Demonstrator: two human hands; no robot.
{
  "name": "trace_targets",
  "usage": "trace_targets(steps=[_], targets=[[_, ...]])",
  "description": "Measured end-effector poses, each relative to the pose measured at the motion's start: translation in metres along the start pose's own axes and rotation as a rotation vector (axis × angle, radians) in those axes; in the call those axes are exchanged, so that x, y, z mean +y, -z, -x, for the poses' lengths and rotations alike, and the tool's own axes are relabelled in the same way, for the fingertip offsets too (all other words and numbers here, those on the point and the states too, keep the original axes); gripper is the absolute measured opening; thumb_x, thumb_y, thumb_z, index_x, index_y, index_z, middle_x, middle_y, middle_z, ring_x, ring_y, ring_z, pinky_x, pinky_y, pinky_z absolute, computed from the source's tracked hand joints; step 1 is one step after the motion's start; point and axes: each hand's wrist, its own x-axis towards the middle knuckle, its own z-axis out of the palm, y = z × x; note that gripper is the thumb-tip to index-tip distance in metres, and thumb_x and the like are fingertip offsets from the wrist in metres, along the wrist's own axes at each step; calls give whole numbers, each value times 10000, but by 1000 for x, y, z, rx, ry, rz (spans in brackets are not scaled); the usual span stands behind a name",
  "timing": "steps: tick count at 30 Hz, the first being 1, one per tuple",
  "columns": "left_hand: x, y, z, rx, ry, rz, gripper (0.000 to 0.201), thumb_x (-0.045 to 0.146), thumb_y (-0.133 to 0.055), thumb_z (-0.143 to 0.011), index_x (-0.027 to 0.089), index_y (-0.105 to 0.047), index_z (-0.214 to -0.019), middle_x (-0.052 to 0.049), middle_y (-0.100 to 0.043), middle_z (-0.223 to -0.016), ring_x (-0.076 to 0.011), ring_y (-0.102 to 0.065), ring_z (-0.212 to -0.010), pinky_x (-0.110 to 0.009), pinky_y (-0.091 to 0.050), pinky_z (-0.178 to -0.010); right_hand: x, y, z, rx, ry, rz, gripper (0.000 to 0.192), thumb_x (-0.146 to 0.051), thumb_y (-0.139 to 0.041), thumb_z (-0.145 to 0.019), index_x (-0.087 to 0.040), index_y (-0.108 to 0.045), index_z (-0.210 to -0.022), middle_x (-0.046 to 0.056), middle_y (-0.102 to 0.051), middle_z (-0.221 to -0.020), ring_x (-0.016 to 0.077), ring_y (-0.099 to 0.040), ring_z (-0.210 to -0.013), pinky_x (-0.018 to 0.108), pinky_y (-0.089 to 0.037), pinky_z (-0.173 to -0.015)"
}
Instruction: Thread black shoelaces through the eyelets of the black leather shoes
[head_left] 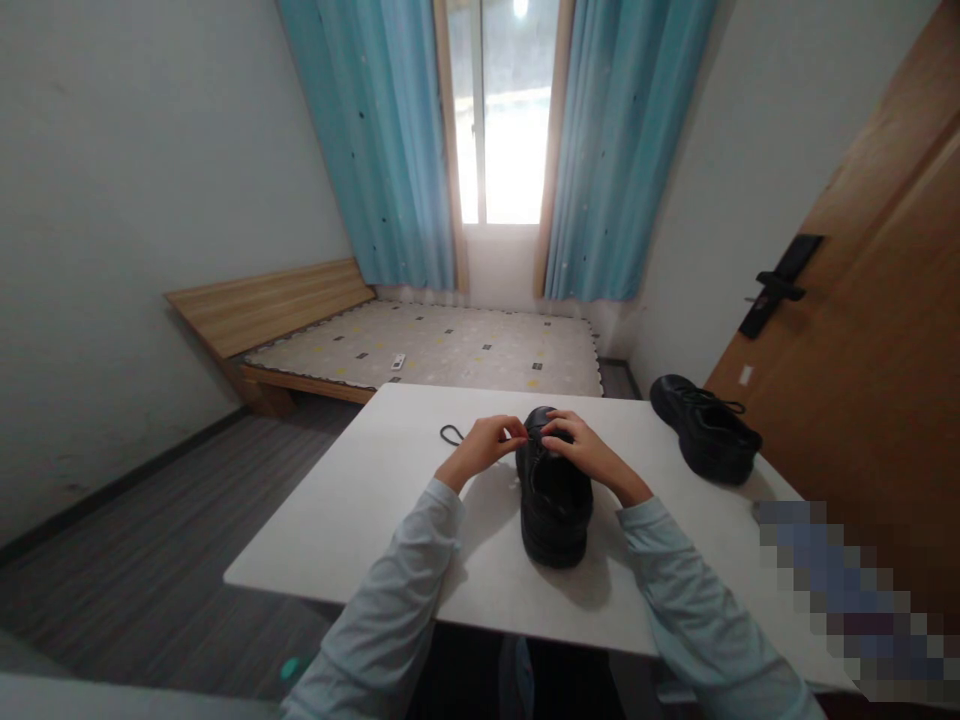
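Note:
A black lace-up shoe [556,515] stands on the white table in front of me, its toe pointing away and its heel toward me. At the eyelets on its left side, my left hand [487,442] pinches thumb and fingers together on the shoelace, though the gripped bit is tiny. A dark loop of shoelace [451,434] lies on the table just left of that hand. My right hand [585,450] is closed on the upper of the shoe near the tongue, fingertips close to the left ones. Both hands partly hide the lacing.
The other black shoe [705,430], with laces, rests at the right edge of the white table [360,500]. Beyond the table is a bed [465,340] with a small white object [398,361] on it. A wooden door [862,330] stands at the right.

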Motion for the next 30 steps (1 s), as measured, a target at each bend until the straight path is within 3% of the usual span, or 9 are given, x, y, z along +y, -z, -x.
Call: trace_targets(steps=[5, 11, 19, 30], targets=[[-1, -2, 0, 45, -43, -30, 98, 239, -623, -786, 171, -682, -826, -15, -649, -785, -102, -548, -658, -204, -426, -637, -1, 0, -2, 5, 2, -31, 215, -274, -519, -802, -195, -718, -784, 95, -611, -1103, 243, -525, -1110, 442, -304, -1049], [-3, -5, -1, 78, -50, -34, 111, 268, -643, -781, 185, -699, -830, -17, -633, -776, -103, -555, -664, -203, -429, -636, -3, -1, 0, 23, 10, 27, 189, -131, -582, -696, -196, -727, -798, 95, -617, -1114, 251, -539, -1098, 438, -333, -1036], [3, -9, -2, 107, 45, 49, 95, 262, -666, -755, 178, -686, -793, -3, -684, -736, -120, -594, -686, -208, -435, -640, -10, -5, 2, 90, -10, 78, 106, -156, -642, -674, -182, -721, -739, 113, -630, -1075, 256, -576, -1047, 437, -383, -989], [-4, -8, -5, 118, 73, 76, 195, 357, -606, -789, 187, -684, -844, -19, -710, -801, -136, -632, -722, -227, -478, -680, -8, -7, 2, 117, -1, 100, 50, -140, -646, -673, -181, -666, -654, 104, -637, -1027, 247, -584, -1008, 426, -402, -951]])
